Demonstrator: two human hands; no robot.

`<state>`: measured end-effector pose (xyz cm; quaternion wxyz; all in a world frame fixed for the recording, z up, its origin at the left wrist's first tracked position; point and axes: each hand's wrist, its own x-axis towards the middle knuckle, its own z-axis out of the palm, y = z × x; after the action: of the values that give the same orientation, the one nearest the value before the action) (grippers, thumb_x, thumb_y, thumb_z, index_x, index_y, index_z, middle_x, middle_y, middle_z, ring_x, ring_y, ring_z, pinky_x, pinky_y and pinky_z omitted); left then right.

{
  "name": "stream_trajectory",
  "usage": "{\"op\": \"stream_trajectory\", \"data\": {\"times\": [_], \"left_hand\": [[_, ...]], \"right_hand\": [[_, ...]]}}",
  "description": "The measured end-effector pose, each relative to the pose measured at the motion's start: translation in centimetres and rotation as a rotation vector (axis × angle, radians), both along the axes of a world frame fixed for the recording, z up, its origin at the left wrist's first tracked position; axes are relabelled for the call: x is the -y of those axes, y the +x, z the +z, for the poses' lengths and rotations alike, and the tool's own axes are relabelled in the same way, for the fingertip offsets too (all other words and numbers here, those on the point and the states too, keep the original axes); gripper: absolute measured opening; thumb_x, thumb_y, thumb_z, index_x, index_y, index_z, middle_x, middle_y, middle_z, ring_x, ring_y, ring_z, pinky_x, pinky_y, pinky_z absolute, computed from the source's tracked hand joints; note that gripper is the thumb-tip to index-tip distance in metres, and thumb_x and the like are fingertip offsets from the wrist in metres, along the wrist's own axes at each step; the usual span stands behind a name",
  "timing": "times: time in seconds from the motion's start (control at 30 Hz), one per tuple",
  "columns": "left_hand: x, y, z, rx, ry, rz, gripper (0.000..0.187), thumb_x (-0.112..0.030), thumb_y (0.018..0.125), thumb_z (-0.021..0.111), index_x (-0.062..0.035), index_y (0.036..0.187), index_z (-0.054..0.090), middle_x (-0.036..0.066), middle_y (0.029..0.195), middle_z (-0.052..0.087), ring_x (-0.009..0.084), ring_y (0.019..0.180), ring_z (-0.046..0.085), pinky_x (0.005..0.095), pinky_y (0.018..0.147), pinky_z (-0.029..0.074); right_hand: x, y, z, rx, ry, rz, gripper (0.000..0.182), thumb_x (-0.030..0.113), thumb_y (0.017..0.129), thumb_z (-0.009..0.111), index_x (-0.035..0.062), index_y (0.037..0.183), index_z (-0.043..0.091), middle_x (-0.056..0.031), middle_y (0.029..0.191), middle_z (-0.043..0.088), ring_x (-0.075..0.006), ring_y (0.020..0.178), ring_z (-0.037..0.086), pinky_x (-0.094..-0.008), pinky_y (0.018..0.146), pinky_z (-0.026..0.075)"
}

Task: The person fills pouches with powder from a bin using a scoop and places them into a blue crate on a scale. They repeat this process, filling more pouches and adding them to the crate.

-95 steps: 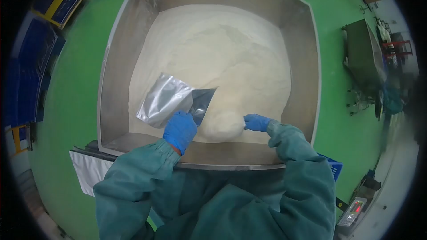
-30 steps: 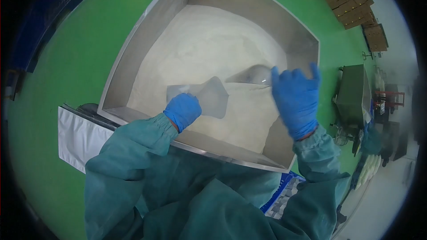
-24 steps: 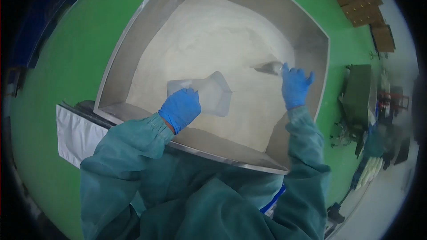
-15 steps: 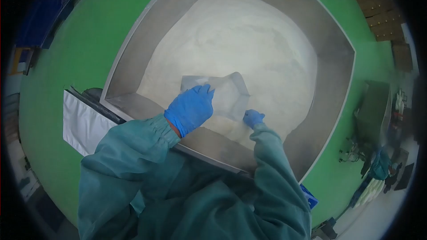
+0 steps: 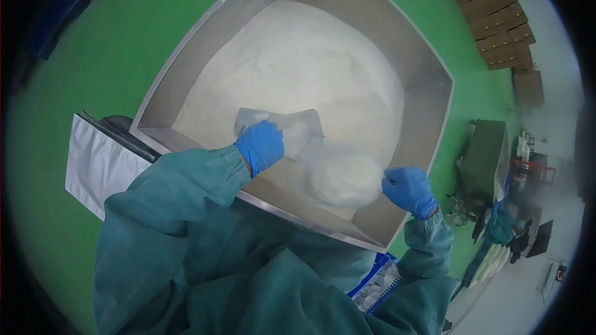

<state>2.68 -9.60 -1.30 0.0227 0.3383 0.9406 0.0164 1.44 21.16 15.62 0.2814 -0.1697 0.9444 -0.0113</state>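
My left hand, in a blue glove, is closed on a grey, metal-looking scoop with raised sides. The scoop rests among the white powder near the bin's front side. My right hand, also gloved in blue, has its fingers closed at the right edge of a see-through plastic bag. White powder bulges inside the bag, which hangs over the bin's near right corner. Motion blurs the bag's outline, and its mouth is hard to make out.
A large steel bin surrounds the powder. To the left hangs a white sheet or bag. Below the near corner sits a blue-edged container of pale packets. Stacked cardboard boxes and a green-grey cart stand to the right.
My right hand has moved right and toward me, to the bin's near right corner, with the powder-filled bag. My left hand stays at the scoop. The view has shifted slightly.
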Motion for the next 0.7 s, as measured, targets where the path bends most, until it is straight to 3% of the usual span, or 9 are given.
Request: {"op": "stream_trajectory", "data": {"times": [0.03,0.23,0.3,0.37,0.43,0.53,0.6,0.67,0.7], "left_hand": [[-0.1,0.1,0.1,0.035,-0.013,-0.013,0.014,-0.010,0.075,0.058,-0.0011,0.084,0.065,0.012,0.080,0.061,0.0250,0.077,0.060,0.0359,0.060,0.048],[-0.7,0.5,0.0,0.136,0.050,0.097,0.014,-0.011,0.078,0.056,-0.0031,0.083,0.066,0.012,0.082,0.060,0.0261,0.079,0.060,0.0376,0.060,0.048],[-0.6,0.4,0.0,0.163,0.069,0.147,0.015,-0.012,0.079,0.054,-0.0014,0.081,0.063,0.014,0.081,0.057,0.0267,0.076,0.059,0.0392,0.057,0.049],[-0.3,0.2,0.6,0.187,-0.089,0.035,0.016,-0.013,0.079,0.054,-0.0011,0.081,0.064,0.014,0.081,0.058,0.0267,0.078,0.059,0.0391,0.056,0.049],[0.0,0.2,0.6,0.188,-0.087,0.015,0.015,-0.013,0.078,0.055,-0.0014,0.081,0.065,0.014,0.080,0.059,0.0265,0.078,0.059,0.0385,0.056,0.049],[0.0,0.5,1.0,0.156,-0.092,-0.012,0.015,-0.012,0.077,0.056,-0.0021,0.082,0.066,0.013,0.078,0.061,0.0262,0.078,0.060,0.0377,0.056,0.049],[0.1,0.5,0.9,0.124,-0.099,-0.003,0.015,-0.011,0.076,0.056,-0.0025,0.082,0.066,0.012,0.078,0.061,0.0261,0.078,0.060,0.0374,0.056,0.049],[-0.2,0.4,-0.2,0.130,-0.100,-0.030,0.015,-0.011,0.076,0.056,-0.0026,0.082,0.067,0.011,0.078,0.063,0.0264,0.078,0.062,0.0366,0.057,0.049],[-0.3,0.2,-0.7,0.127,-0.109,-0.028,0.015,-0.011,0.076,0.056,-0.0026,0.082,0.067,0.011,0.078,0.063,0.0264,0.078,0.062,0.0366,0.057,0.049]], "right_hand": [[1.2,0.1,1.7,-0.174,0.025,0.127,0.023,0.028,0.079,0.058,0.0086,0.068,0.063,-0.0121,0.062,0.060,-0.0329,0.058,0.059,-0.0425,0.054,0.046],[9.4,-1.0,4.0,-0.510,0.113,0.395,0.025,0.030,0.080,0.059,0.0135,0.062,0.062,-0.0097,0.057,0.058,-0.0281,0.053,0.059,-0.0388,0.047,0.044],[10.5,-0.7,6.0,-0.534,0.124,0.403,0.024,0.031,0.079,0.061,0.0133,0.063,0.062,-0.0098,0.058,0.057,-0.0294,0.052,0.057,-0.0388,0.047,0.042],[11.0,-0.3,7.3,-0.552,0.127,0.414,0.024,0.032,0.079,0.063,0.0132,0.064,0.062,-0.0100,0.058,0.056,-0.0306,0.051,0.055,-0.0387,0.047,0.041],[10.6,-0.1,8.4,-0.441,0.331,0.291,0.027,0.037,0.081,0.060,0.0135,0.069,0.065,-0.0093,0.064,0.060,-0.0278,0.058,0.058,-0.0382,0.051,0.042],[9.7,-1.8,3.1,-0.326,0.505,0.336,0.032,0.043,0.083,0.053,0.0163,0.071,0.067,-0.0054,0.069,0.064,-0.0240,0.067,0.063,-0.0372,0.059,0.044],[9.6,-2.0,-2.5,-0.365,0.442,0.298,0.040,0.054,0.080,0.051,0.0184,0.074,0.069,-0.0054,0.077,0.066,-0.0239,0.077,0.064,-0.0365,0.068,0.043],[9.7,-2.4,-9.5,-0.147,0.251,0.019,0.044,0.054,0.079,0.050,0.0149,0.076,0.069,-0.0096,0.086,0.067,-0.0267,0.083,0.064,-0.0388,0.071,0.046],[9.0,-2.6,-11.8,-0.150,0.242,0.020,0.044,0.054,0.079,0.050,0.0149,0.076,0.069,-0.0096,0.086,0.067,-0.0267,0.083,0.064,-0.0388,0.071,0.046]]}}
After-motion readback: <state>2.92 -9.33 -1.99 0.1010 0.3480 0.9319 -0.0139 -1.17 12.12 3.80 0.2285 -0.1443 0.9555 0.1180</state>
